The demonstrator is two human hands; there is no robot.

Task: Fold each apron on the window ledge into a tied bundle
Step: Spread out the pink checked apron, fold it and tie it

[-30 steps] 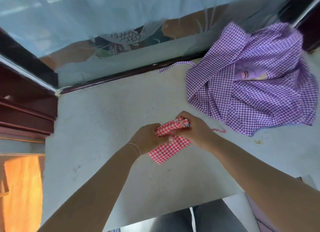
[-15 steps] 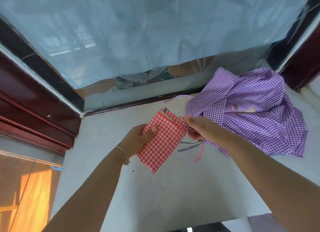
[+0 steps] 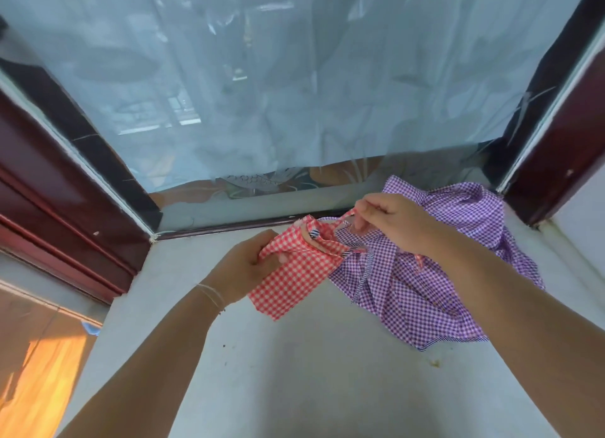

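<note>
Head view: pale grey ledge (image 3: 294, 372), a bit dusty, w/ small crumbs (image 3: 434, 362) near the right front and dark specks mid-left. Behind it a window (image 3: 262, 77) covered by wrinkled pale-blue film; along the bottom of the glass a strip w/ a fish pattern shows. Dark red-brown frame (image 3: 49, 192) on both sides, dark sill strip at the glass base. Lower left, below the ledge, an orange sunlit surface.

Red apron (image 3: 294, 280), red-white check, folded into a flat packet, held up over the ledge, mid-frame. Left hand (image 3: 248, 267) grips its left edge, thumb on top of the cloth; thin bracelet (image 3: 212, 295) on the wrist. Right hand (image 3: 389, 221) pinches a red strap (image 3: 347, 216) coming off the packet's top corner, fingers curled, pulled up and to the right.

Purple apron (image 3: 425, 280), purple-white check, lies loose and crumpled on the ledge's right side, back edge near the window, partly under the right forearm and touching the red packet's right edge.
</note>
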